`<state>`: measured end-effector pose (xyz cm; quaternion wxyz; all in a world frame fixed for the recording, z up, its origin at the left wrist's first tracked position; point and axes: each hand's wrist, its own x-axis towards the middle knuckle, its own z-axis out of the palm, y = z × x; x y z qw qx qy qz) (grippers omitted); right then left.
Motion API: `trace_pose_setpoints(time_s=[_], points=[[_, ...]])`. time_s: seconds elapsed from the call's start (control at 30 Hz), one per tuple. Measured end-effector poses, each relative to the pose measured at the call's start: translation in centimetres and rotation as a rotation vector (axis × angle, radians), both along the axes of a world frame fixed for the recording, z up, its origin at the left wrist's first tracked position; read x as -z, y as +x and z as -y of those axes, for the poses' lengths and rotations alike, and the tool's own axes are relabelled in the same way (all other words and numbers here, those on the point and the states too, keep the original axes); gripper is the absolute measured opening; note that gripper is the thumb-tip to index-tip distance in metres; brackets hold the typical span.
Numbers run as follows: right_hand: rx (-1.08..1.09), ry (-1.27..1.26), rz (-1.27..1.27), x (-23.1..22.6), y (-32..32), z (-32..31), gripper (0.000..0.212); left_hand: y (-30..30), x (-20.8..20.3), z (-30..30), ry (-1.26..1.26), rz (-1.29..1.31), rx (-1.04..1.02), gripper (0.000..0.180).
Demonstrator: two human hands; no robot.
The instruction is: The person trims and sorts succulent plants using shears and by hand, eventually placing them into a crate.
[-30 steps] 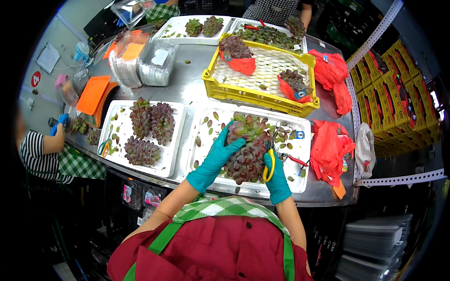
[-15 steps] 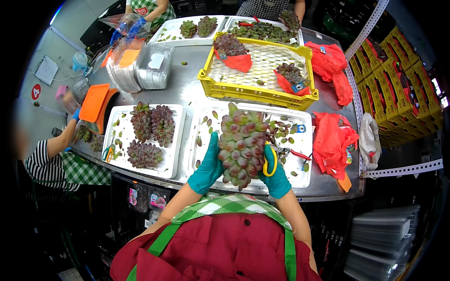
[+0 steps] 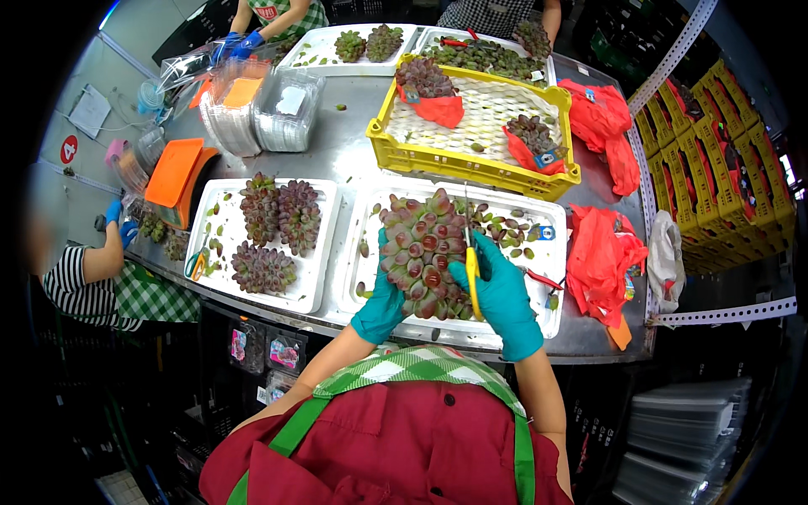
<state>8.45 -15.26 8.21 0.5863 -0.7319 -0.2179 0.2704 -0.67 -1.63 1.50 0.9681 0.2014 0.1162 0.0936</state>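
Teal rubber-gloved hands work close together in my view: the left hand [image 3: 380, 296] cups the left flank of a purple-green, fleshy-leaved succulent cluster [image 3: 423, 252], and the right hand [image 3: 505, 290] grips a pair of yellow-handled scissors [image 3: 473, 286] against the plant's right side, blades pointing toward the table's far edge. I see the cluster over the middle of a shallow white plastic tray [image 3: 349, 290] at the near edge of the grey metal table [image 3: 353, 109]; whether its underside touches the tray, I cannot tell.

I expect modest weight and a soft, brittle feel: plump, waxy leaves that may slip under rubber and snap off under a squeeze. I would take hold low, at the base or stem, which is hidden from me, and spread the support beneath instead of pinching the sides.

Loose oval leaves [image 3: 495, 229] lie toward the tray's far right corner, and a red-handled hand tool [image 3: 543, 279] rests by its right edge. Beyond that, crumpled red plastic bags [image 3: 599, 273] sit near the table's right edge. To the left, a second white tray [image 3: 313, 273] carries three dark succulent clusters [image 3: 263, 268], with orange-and-blue-handled scissors [image 3: 197, 267] by its left edge. Past the tray's far edge stands a yellow slatted plastic crate [image 3: 463, 168].
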Motion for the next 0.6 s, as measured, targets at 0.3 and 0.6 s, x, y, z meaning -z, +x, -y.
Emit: trace_pose_setpoints(time_s=[0.3,0.6], points=[[0.059,0.22,-0.258,2.5,2.1,0.1,0.041,1.7,-3.0,-0.4,0.022,-0.021,0.001,0.061],[0.008,0.531,-0.635,6.8,4.1,1.5,0.041,2.6,-6.2,0.0,0.251,-0.117,-0.04,0.061]])
